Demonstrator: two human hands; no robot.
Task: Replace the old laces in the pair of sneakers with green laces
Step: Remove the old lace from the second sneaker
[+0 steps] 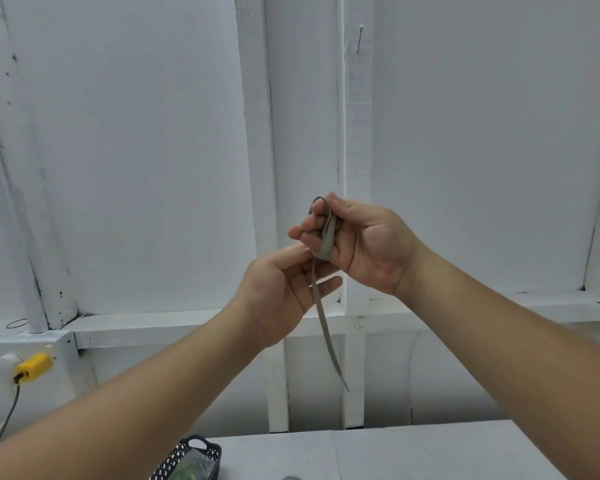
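Against white wall panels, the right hand (pixel 361 244) grips a limp, flat grey lace (pixel 326 237) seemingly wound round its fingers, while the left hand (pixel 284 289) lies open beside the light, floppy tail.

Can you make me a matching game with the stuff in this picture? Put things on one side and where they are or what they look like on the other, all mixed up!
Things:
1. grey lace
2. yellow plug
3. black basket
4. left hand

Descriptions:
A. stuck in the wall socket at lower left
B. wound round the fingers of the right hand
C. open, below the other hand, beside the hanging lace
D. on the white table, at the bottom edge

Pairs: 1-B, 2-A, 3-D, 4-C
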